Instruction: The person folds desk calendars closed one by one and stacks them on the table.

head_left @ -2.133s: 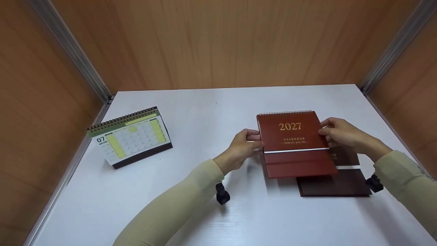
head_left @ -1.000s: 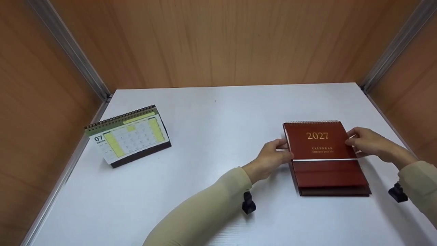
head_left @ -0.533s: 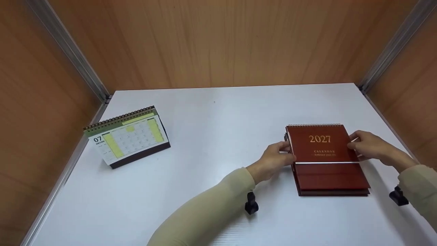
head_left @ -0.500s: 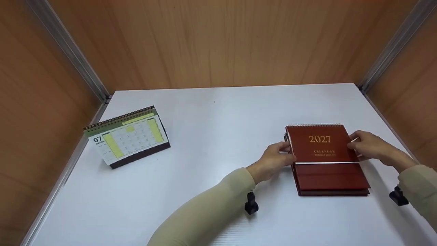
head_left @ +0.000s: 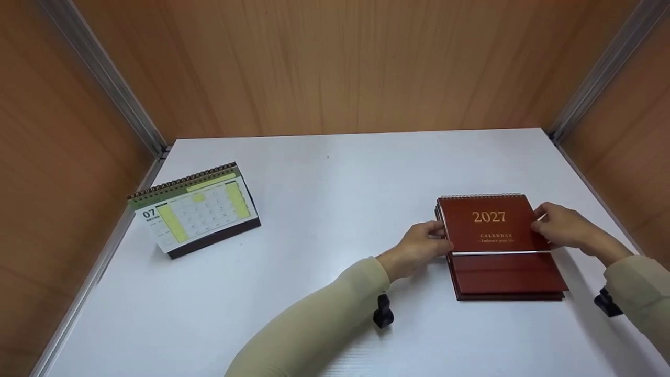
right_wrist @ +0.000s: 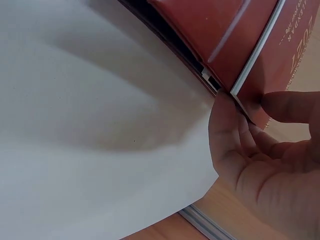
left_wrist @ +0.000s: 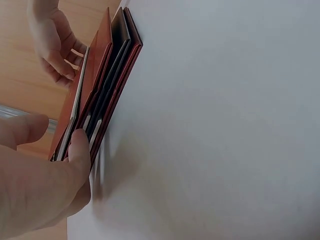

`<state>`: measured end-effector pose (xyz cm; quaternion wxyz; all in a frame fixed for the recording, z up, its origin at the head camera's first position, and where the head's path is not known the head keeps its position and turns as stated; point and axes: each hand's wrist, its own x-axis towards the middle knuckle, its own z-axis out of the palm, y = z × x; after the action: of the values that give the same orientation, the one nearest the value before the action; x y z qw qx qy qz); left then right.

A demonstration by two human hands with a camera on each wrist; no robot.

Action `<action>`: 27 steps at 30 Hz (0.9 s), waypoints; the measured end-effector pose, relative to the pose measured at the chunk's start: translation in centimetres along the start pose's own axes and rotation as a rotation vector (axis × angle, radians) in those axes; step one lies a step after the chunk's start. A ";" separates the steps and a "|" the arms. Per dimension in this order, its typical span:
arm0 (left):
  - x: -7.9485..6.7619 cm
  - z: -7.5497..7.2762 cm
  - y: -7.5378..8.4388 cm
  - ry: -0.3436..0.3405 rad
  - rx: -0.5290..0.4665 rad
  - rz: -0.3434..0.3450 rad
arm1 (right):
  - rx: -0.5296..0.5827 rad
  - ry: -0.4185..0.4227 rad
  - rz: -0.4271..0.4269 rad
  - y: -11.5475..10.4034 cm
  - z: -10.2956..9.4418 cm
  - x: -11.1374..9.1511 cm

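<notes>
A red desk calendar (head_left: 500,271) marked 2027, with a spiral along its far edge and a white strip across its cover, lies over darker calendars at the table's right side. My left hand (head_left: 415,250) holds its left edge, thumb near the strip. At the opposite edge, my right hand (head_left: 562,226) pinches it between thumb and fingers; the right wrist view has the thumb (right_wrist: 290,106) on the cover. Beneath it, the left wrist view shows a blackish calendar (left_wrist: 121,32) and a dark red one (left_wrist: 134,40) at the bottom, their edges nearly lined up.
On the left of the white table (head_left: 314,209), a green-topped desk calendar (head_left: 204,212) stands propped up, showing page 07. Wood-patterned panels (head_left: 335,68) enclose the back and sides, with metal posts (head_left: 115,78) at the corners.
Both hands have carried the red calendar right and towards me, from partly overlapping the dark calendar to sitting over the stack. In the last half second it has shifted only slightly nearer.
</notes>
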<state>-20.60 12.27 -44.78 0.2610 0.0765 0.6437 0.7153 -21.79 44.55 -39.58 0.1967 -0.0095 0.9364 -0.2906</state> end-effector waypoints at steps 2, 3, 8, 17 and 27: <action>0.0 -0.1 0.0 -0.024 -0.022 -0.008 | -0.010 -0.011 -0.001 -0.1 0.0 -0.1; 0.0 -0.2 0.0 -0.034 -0.032 -0.011 | -0.014 -0.016 0.000 -0.2 -0.1 -0.1; 0.0 -0.2 0.0 -0.068 -0.053 -0.011 | -0.014 -0.028 0.007 -0.4 -0.1 -0.1; -0.1 0.0 0.1 -0.057 -0.001 -0.010 | -0.029 -0.021 -0.002 -0.3 0.0 -0.1; -0.2 0.0 0.1 -0.058 0.039 0.001 | -0.039 -0.027 0.007 0.1 0.3 0.3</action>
<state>-20.46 12.19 -44.66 0.2776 0.1027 0.6495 0.7004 -21.91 44.46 -39.99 0.2100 -0.0139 0.9391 -0.2716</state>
